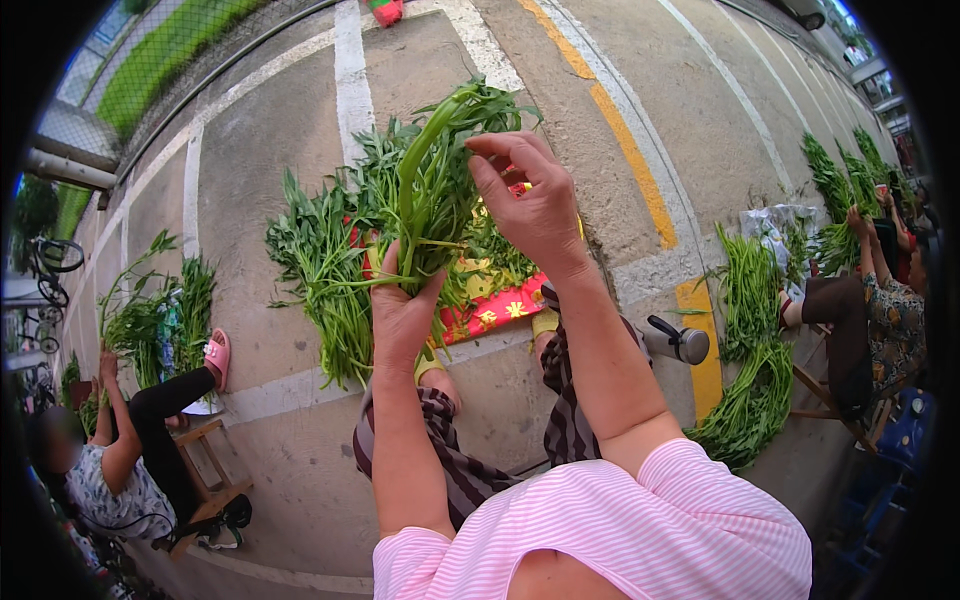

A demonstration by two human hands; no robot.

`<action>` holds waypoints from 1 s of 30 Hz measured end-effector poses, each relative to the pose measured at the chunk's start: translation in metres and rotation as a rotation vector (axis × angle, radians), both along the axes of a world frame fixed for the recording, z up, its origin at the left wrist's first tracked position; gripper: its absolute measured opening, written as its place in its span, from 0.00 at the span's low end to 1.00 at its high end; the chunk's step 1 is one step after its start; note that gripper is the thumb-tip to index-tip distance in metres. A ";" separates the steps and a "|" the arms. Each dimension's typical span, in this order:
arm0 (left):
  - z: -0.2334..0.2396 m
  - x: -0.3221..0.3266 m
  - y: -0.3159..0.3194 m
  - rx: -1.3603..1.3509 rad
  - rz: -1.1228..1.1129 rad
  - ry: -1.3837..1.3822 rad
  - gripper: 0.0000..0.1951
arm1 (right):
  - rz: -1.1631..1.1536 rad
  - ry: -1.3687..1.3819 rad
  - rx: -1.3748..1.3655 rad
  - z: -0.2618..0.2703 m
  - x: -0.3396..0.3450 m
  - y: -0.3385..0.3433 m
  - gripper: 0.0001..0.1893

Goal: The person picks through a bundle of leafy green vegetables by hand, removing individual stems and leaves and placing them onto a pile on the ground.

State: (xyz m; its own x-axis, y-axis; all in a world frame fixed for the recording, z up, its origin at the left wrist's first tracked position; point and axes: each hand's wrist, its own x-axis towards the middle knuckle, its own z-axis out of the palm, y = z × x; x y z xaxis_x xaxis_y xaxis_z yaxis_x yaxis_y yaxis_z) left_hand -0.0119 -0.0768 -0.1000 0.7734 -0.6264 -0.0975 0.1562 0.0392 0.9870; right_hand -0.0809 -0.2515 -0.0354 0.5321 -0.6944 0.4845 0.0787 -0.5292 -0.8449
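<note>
My left hand (403, 319) grips a bunch of leafy green stalks (427, 187) near its lower end, and one thick pale-green stem in it arches up and bends over at the top. My right hand (529, 195) is raised just right of the bunch, thumb and fingertips curled close together; nothing plain shows between them. Below the hands lies a red and yellow printed sheet (491, 311) bearing writing, with loose greens on it. A pile of leafy stalks (322, 262) lies left of it on the pavement, partly behind the held bunch.
A metal flask (679, 343) lies by my right knee. More greens (750, 360) are heaped to the right, near a seated person (892, 315). Another person (124, 480) sits on a wooden stool at left, holding greens. My feet flank the sheet's near edge.
</note>
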 end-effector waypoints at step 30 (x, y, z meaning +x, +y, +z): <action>0.014 0.007 0.000 -0.129 0.148 0.236 0.18 | 0.213 -0.003 0.997 -0.023 0.006 -0.002 0.14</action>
State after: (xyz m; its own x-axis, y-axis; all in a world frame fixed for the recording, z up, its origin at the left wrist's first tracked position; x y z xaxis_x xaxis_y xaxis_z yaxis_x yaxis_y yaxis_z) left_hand -0.0053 -0.0769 -0.0859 0.8225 -0.5276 -0.2125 0.3641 0.2013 0.9093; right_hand -0.0753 -0.2535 -0.0583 0.6916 -0.6735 -0.2610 0.0920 0.4405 -0.8930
